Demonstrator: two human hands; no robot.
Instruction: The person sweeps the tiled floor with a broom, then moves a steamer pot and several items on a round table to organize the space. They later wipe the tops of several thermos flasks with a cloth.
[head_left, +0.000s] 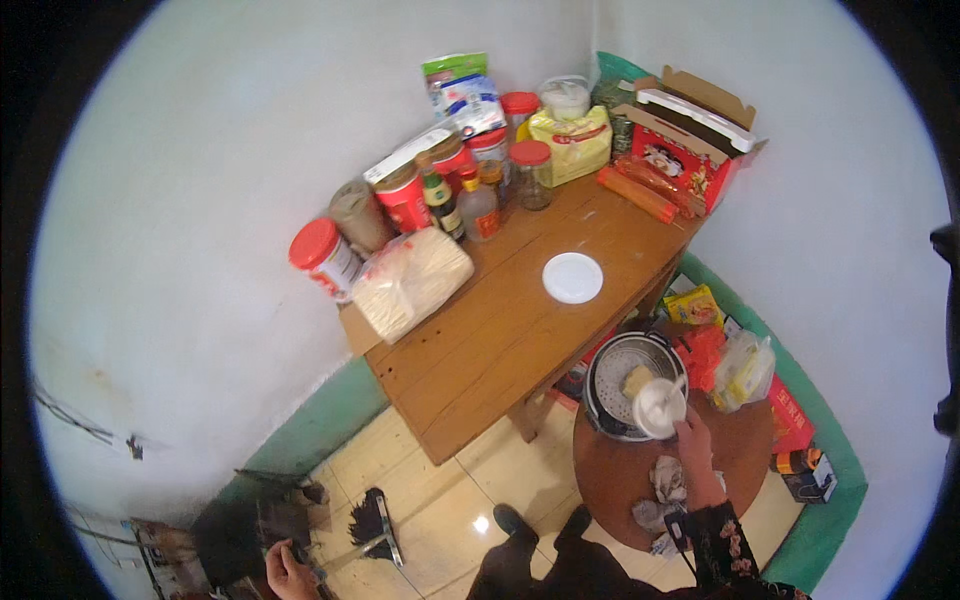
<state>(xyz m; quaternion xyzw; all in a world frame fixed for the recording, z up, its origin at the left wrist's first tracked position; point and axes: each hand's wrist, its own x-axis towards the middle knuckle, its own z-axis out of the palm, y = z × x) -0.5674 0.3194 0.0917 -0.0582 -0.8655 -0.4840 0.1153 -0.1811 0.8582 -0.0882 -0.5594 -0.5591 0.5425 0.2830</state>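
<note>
My right hand (697, 444) grips the rim of a small white bowl (651, 421) with a white spoon (678, 388) in it. The bowl is over the near edge of a metal steamer pot (594, 409). On the pot's perforated steamer tray (609, 375) lies a pale yellowish lump of food (637, 381), partly covered by the bowl. The pot rests on a round brown stool or small table (611, 480). At the lower left is my left hand (291, 576), fingers curled, near the handle end of a floor mop (379, 529); whether it holds anything is unclear.
A wooden table (480, 360) bears a white lid (572, 278), a wrapped pale block (412, 281), jars, bottles and a red carton (679, 169). Crumpled plastic (667, 480) lies on the stool. Bags (742, 371) and boxes crowd the wall at right.
</note>
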